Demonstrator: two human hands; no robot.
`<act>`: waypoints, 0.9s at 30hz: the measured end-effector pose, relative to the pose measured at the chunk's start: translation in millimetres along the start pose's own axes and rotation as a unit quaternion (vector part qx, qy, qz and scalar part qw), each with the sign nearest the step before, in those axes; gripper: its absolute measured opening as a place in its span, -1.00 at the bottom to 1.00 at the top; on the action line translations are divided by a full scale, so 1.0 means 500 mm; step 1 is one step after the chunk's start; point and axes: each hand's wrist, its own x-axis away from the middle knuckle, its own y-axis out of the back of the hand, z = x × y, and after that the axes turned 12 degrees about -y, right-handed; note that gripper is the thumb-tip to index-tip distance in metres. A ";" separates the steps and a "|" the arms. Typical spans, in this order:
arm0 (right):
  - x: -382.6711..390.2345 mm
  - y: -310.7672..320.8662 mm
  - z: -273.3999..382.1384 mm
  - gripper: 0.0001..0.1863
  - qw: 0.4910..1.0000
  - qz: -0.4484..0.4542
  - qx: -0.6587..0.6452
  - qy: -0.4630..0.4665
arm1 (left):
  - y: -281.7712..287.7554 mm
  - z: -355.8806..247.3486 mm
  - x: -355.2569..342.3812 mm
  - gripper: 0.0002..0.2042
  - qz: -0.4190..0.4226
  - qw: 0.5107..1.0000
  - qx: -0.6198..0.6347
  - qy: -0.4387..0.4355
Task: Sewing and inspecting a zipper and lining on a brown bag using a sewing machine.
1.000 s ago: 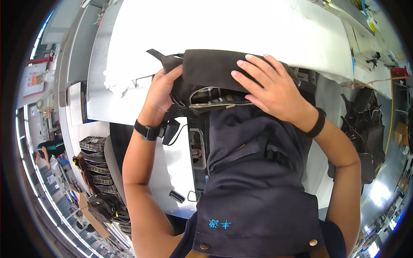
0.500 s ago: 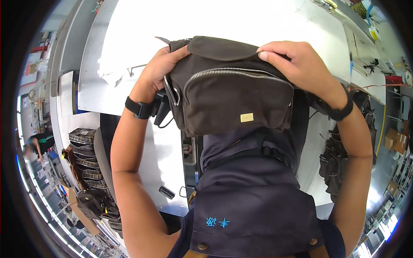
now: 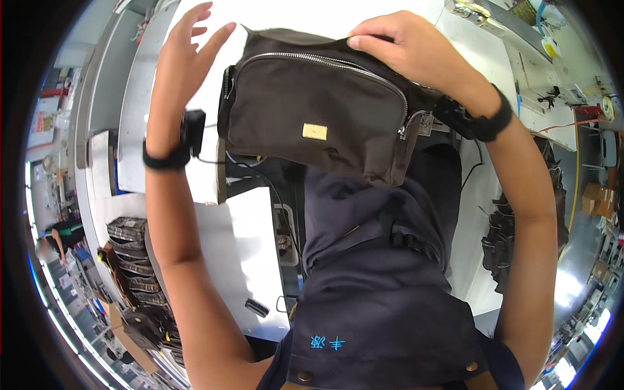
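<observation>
Because the right hand (image 3: 416, 55) pinched the far edge of the bag (image 3: 279, 107), seemingly steadying it over the lap (image 3: 344, 211), the left hand (image 3: 182, 62) could hang spread and empty beyond its left end

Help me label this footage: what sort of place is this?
Probably a bag workshop: the right hand holds a zippered bag, a stack of plaid goods stands at left, and another person is in the background.

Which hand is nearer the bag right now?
Right. The right hand pinches the top edge of the bag; the left hand is open, off the bag's upper left corner, seemingly not touching it.
</observation>
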 end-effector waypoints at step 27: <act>-0.043 -0.001 -0.101 -0.70 0.973 0.087 -0.179 -0.114 | -0.166 -0.166 0.233 -0.29 0.154 0.975 -0.046 -0.154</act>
